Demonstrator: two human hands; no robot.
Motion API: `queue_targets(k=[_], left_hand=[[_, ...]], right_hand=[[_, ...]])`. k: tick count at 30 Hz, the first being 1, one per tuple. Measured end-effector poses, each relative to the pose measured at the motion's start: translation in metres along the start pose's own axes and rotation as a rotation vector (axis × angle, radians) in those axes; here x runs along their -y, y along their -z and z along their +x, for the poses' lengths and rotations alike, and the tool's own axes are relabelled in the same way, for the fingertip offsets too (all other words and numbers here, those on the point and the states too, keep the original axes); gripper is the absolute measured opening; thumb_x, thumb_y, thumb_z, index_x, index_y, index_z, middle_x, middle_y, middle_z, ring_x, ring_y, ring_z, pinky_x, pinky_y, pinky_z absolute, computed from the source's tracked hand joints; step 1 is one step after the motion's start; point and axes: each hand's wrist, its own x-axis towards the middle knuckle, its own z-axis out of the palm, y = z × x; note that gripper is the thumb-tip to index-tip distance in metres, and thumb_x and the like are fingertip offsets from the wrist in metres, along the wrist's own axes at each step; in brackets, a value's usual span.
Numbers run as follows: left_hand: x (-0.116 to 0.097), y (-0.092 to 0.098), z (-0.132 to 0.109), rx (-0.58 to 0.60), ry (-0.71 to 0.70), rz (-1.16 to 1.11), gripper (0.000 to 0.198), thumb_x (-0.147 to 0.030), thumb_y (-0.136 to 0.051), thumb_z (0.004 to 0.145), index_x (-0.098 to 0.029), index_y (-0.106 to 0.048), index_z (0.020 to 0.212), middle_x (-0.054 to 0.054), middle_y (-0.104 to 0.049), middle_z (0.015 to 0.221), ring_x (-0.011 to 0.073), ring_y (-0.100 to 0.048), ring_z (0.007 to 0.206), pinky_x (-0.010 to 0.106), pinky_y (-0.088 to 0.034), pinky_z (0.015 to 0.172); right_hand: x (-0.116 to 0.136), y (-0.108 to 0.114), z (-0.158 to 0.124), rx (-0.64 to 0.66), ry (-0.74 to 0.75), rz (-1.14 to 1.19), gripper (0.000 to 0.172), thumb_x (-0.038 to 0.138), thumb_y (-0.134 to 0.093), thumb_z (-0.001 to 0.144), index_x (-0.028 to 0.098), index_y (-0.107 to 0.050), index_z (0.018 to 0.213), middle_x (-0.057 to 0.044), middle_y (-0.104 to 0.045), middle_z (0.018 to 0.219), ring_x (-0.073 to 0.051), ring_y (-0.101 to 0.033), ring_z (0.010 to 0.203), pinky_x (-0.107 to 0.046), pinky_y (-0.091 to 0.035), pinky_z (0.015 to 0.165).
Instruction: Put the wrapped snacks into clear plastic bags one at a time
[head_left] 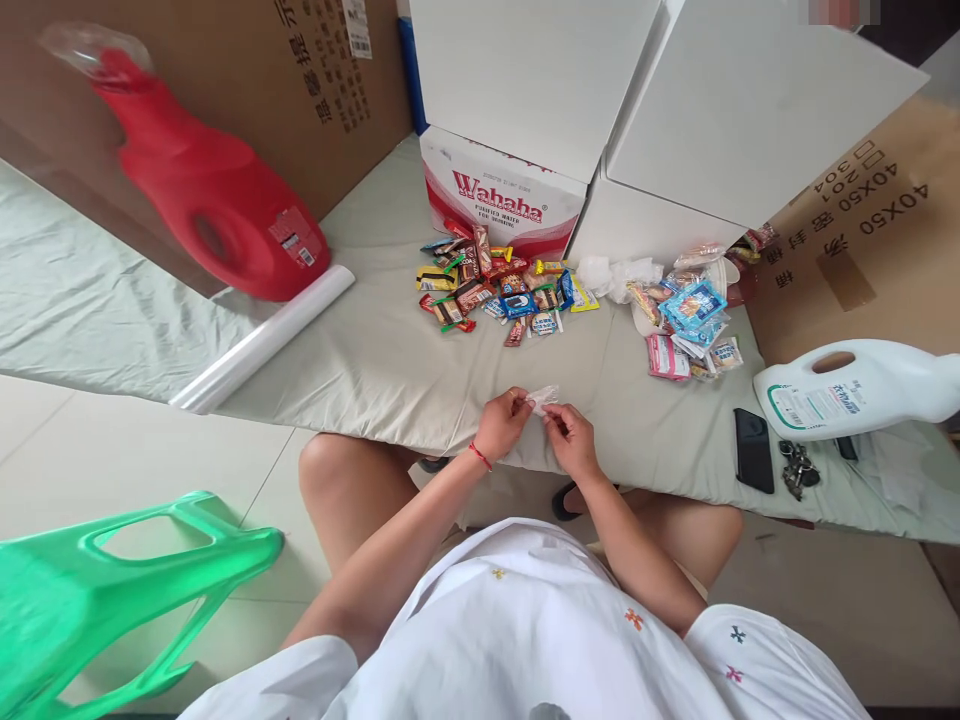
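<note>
My left hand (504,424), with a red string on its wrist, pinches one side of a small clear plastic bag (543,399) above the front edge of the cloth-covered surface. The fingers of my right hand (570,438) are closed on the bag's other side. Beyond them lies a pile of wrapped snacks (517,303) in front of a Wahaha carton (510,205). To its right, crumpled clear plastic (619,277) sits beside a second group of snack packets (694,307), some in a white container.
A red jug (247,190) and a plastic roll (262,340) are at the left. At the right are a white bottle (855,390), a black phone (753,452) and keys (799,470). White boxes (525,70) stand behind; a green stool (67,590) is at the lower left.
</note>
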Motion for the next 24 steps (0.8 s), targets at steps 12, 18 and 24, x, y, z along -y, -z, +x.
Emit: queue_targets(k=[12,18,24], left_hand=[[0.012,0.009,-0.003,0.013,0.049,-0.301,0.038,-0.057,-0.068,0.085,-0.020,-0.057,0.084,-0.004,-0.055,0.064,0.0089,-0.044,0.051,0.024,-0.032,0.051],[0.006,0.012,-0.008,0.093,-0.034,-0.284,0.042,-0.061,-0.064,0.089,-0.020,-0.056,0.082,-0.005,-0.050,0.061,0.0097,-0.043,0.055,0.025,-0.033,0.054],[0.011,0.014,-0.007,0.057,0.022,-0.428,0.040,-0.059,-0.063,0.090,-0.022,-0.052,0.085,-0.005,-0.053,0.063,0.0094,-0.044,0.054,0.024,-0.035,0.054]], right_hand=[[-0.006,0.007,0.002,-0.042,-0.153,0.249,0.025,0.047,-0.063,0.094,0.025,-0.072,0.100,0.000,-0.066,0.083,-0.016,-0.059,0.072,-0.030,-0.050,0.071],[0.007,0.004,0.003,0.060,-0.115,0.211,0.020,0.047,-0.071,0.087,0.028,-0.075,0.092,-0.002,-0.067,0.089,-0.017,-0.059,0.076,-0.030,-0.050,0.073],[0.003,0.010,0.011,-0.129,-0.362,0.535,0.030,0.051,-0.080,0.076,0.024,-0.072,0.085,0.003,-0.059,0.071,-0.012,-0.048,0.060,-0.026,-0.043,0.058]])
